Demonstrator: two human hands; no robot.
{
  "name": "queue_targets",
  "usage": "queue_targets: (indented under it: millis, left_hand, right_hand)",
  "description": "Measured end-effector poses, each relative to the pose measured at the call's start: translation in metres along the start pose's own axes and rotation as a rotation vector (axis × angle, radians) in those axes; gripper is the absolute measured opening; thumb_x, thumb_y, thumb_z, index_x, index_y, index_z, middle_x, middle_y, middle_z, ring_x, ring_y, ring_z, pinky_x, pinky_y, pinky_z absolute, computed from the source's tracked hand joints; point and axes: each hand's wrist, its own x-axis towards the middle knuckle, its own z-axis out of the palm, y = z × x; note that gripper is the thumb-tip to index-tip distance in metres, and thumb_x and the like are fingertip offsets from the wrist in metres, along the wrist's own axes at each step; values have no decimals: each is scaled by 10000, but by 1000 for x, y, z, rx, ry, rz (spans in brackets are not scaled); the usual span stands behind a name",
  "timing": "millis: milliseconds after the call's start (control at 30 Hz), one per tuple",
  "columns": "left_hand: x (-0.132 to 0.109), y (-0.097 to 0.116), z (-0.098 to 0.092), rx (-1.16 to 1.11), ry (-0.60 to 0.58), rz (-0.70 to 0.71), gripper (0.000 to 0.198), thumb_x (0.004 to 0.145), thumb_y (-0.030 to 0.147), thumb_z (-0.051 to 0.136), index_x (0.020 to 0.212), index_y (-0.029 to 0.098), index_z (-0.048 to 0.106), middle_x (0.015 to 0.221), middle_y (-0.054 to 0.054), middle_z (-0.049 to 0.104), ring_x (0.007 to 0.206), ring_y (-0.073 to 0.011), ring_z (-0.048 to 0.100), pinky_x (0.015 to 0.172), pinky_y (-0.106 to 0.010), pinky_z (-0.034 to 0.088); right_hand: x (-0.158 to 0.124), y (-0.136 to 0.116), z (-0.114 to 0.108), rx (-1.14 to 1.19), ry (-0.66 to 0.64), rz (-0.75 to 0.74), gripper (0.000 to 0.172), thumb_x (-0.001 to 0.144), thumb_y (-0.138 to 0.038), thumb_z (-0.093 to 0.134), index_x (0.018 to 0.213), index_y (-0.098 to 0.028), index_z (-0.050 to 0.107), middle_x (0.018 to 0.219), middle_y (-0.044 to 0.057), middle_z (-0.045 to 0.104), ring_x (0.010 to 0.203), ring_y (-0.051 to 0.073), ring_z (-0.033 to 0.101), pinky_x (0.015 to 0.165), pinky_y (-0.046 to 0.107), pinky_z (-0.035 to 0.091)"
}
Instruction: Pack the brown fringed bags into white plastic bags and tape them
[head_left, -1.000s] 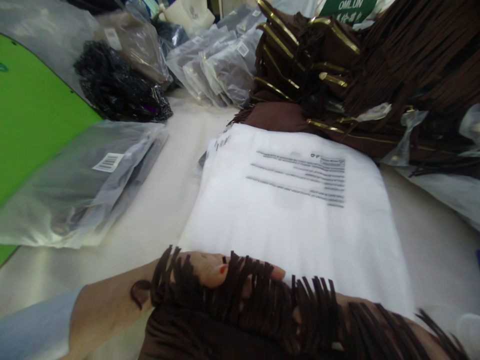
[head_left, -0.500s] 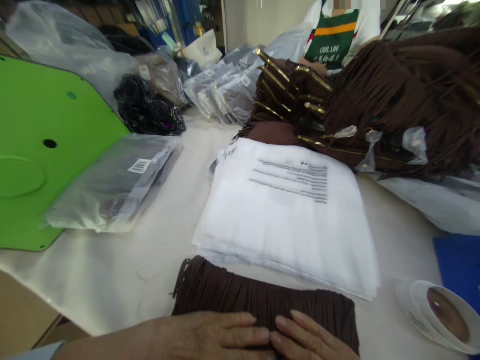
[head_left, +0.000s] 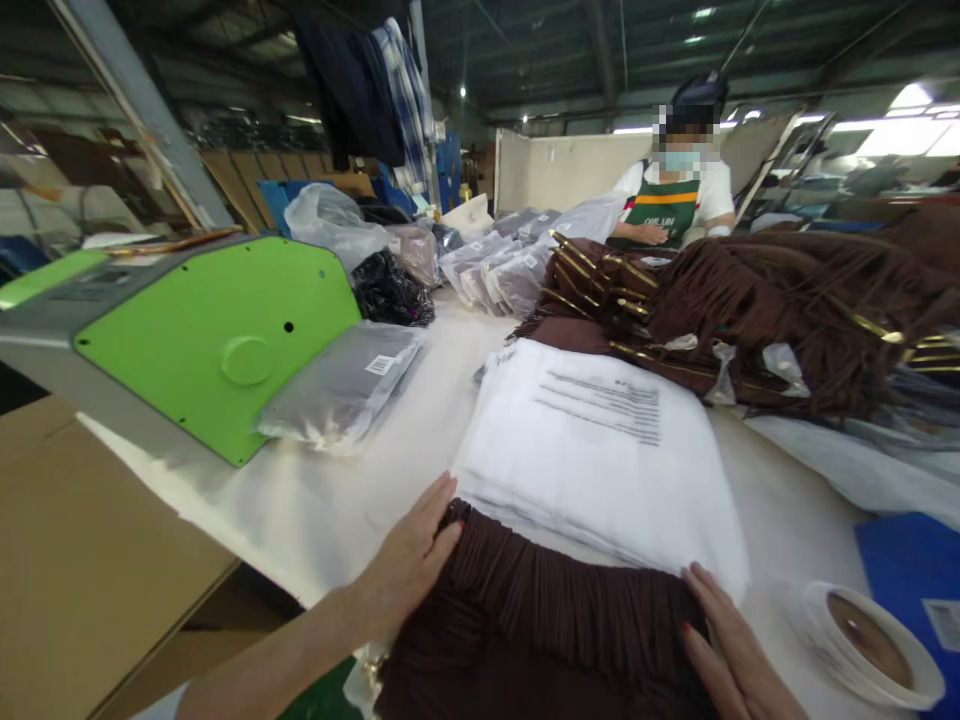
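flanking a fringed dark brown piece (head_left: 570,625) at the near side of the worktop (head_left: 420,420), a person's left hand (head_left: 412,550) and right hand (head_left: 731,640) lie along its opposite edges, fingers extended and thumbs parted from them. just beyond it rests a white printed stack (head_left: 585,465), with a white roll (head_left: 834,650) near the right hand.

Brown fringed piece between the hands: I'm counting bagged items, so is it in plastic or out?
Out: between left hand and right hand, the brown fringed piece shows bare fringe.
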Motion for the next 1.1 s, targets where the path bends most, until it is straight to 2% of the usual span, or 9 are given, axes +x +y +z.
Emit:
queue_targets:
  millis: [200,333,433,533,600,733,833,933,1100]
  left_hand:
    - [-44,15,54,292,184,214,553,896,360,365,1363,68,315,1456,-194,226,1351,-294,170,1035,-475,349]
    - [-54,14,67,394,256,276,545,894,370,379,1326,38,371,1417,-231,295,1334,-341,200,1003,-502,377]
    - [-68,16,54,339,219,357,508,903,360,351,1318,71,395,1391,-197,366,1304,-296,315,987,-431,418]
    - [-85,24,22,238,170,514,416,908,332,338,1244,142,493,1263,-134,545,1163,-216,512,906,-311,488]
    - [-84,31,0,176,169,535,345,902,305,365,1168,190,552,1168,-92,616,1073,-192,572,875,-290,500]
    - [-36,37,-23,37,197,362,287,888,216,385,1073,194,602,1068,-66,638,986,-170,580,881,-293,473]
    - [24,34,-17,43,95,254,262,871,156,413,1046,163,608,1061,-76,621,1028,-179,533,930,-309,415]
    - [77,33,-3,78,12,278,275,801,189,569,1074,175,593,1078,-68,605,1072,-200,496,948,-317,381]
    - [119,33,14,93,-117,250,263,634,339,734,837,203,638,923,-28,611,921,-226,534,784,-332,418]
  right_hand:
    - [-22,-1,32,-208,104,-320,542,858,-173,414,1358,-344,291,1484,-8,211,1333,261,206,981,405,443]
    - [-27,-5,35,-469,246,-464,453,827,-73,335,1255,-202,409,1493,121,144,1317,356,219,861,455,505]
    - [-33,-7,28,-599,258,-463,416,840,-110,295,1223,-186,437,1405,167,344,1303,373,259,775,478,523]
    - [-34,-16,10,-586,169,-366,428,881,-249,316,1302,-199,380,1304,165,466,1266,348,348,834,521,483]
    - [-26,-30,-3,-490,222,-312,453,893,-320,344,1320,-173,359,1279,174,482,1196,310,442,889,500,455]
    - [21,-56,-12,-202,298,-247,313,889,-327,419,1165,-203,499,1123,88,588,1027,183,562,894,319,460]
    - [71,-56,-3,-33,87,-47,248,875,-313,421,1041,-200,566,1054,69,605,986,181,567,890,329,443]
    - [114,-44,11,8,-124,76,222,786,-271,535,984,-196,601,1040,69,598,976,207,556,858,350,433]
    - [144,-24,29,-14,-230,159,31,682,-243,639,707,-225,633,777,13,621,799,191,560,705,300,414]
